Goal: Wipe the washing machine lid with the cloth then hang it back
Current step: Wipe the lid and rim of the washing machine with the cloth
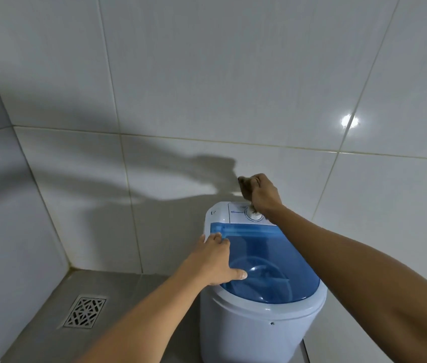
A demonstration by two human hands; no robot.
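Cloth (245, 185) bunched in right hand (263, 196), fist clenched, above far panel. Left hand (213, 260) spread flat on lid (272, 258) left edge. Lid wipe apparently pending; hanging left.

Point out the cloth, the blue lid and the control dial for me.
cloth (245, 185): head view, bunched part showing left of the right hand's fist.
blue lid (283, 254): head view, clear middle of its top.
control dial (254, 218): head view, lower rim, partly hidden.

two bare forearms, no sleeves; ring on right grip (260, 191) finger; left grip (216, 260) unadorned.
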